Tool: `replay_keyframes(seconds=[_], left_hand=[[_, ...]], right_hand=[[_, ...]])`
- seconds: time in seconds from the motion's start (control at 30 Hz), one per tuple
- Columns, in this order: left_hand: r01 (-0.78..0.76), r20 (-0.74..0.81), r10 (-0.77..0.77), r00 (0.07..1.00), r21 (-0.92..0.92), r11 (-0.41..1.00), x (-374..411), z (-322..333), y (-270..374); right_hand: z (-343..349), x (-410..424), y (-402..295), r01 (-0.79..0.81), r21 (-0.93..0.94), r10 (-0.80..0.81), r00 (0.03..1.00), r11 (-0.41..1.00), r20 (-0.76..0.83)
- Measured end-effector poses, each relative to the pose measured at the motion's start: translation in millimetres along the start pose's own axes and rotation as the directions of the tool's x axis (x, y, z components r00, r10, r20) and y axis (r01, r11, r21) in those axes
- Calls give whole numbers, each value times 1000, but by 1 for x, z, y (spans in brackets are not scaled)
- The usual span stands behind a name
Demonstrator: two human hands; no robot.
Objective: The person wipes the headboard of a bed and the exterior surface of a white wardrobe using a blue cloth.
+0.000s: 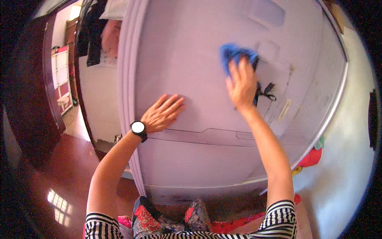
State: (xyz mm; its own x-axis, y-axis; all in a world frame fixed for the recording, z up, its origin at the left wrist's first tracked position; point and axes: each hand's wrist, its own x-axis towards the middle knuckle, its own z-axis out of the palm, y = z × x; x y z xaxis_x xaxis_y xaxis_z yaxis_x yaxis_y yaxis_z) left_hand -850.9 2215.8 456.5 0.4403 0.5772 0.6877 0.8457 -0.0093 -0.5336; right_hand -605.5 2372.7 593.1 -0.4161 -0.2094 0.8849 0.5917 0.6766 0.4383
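My right hand (242, 85) presses a crumpled blue cloth (229, 58) against a broad pale-purple panel (185, 74), which looks like a cabinet door. The hand and cloth are blurred. Just beside that wrist, a dark bow-shaped figure (266, 92) shows on the panel. My left hand (162, 113) rests palm down on the panel's left part, fingers spread and holding nothing. A watch (138, 127) with a black strap is on the left wrist. Below both hands, a thin-lined band (197, 137) runs across the panel.
Ribbed trim (128, 89) edges the panel on the left, with an open space holding hanging clothes (110, 38) beyond. A white shelf rack (62, 77) stands farther left. Reddish floor (71, 167) lies below. Right of the panel is a pale wall (349, 125) with red fabric (310, 158) near it.
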Motion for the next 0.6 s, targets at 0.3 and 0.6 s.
replay_keyframes(seconds=[0.3, 0.6], left_hand=[[-92, -125, 95, 988, 31, 995, 0, 7, -4], [-81, -146, 88, 985, 58, 995, 0, 9, 0]], right_hand=[[-2, 46, 6, 780, 238, -815, 566, 579, 129], [10, 269, 29, -40, -88, 5, 930, 995, -368]])
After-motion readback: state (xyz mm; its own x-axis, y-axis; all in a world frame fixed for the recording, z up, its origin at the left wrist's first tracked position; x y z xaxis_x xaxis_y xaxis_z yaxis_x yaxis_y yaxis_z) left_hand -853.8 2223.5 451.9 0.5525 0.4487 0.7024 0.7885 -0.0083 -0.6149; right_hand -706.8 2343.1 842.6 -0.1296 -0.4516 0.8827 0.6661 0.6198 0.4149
